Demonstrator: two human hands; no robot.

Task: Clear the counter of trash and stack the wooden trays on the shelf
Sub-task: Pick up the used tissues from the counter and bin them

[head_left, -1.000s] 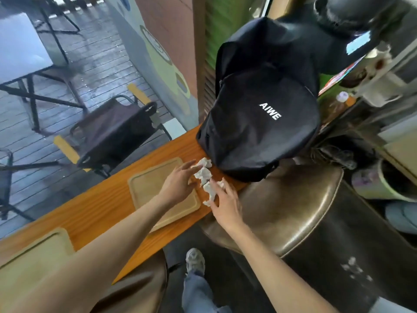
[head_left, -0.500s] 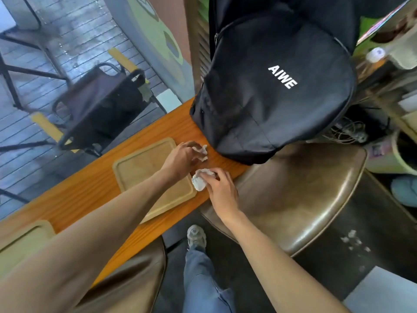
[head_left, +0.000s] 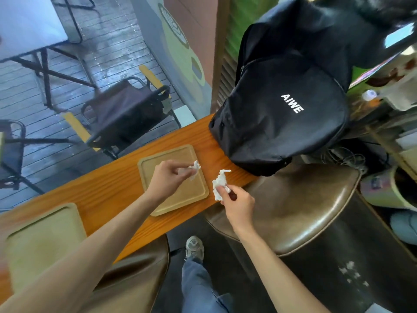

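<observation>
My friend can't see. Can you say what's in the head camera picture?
Each hand holds a crumpled white tissue: the left hand over a wooden tray, the right hand beside it. A black backpack sits on the wooden counter.

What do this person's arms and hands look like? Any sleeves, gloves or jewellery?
Both forearms are bare right up to the edge of the picture, so no sleeves show. The left hand and right hand wear no gloves, and no rings, watch or bracelets are visible on them.
</observation>
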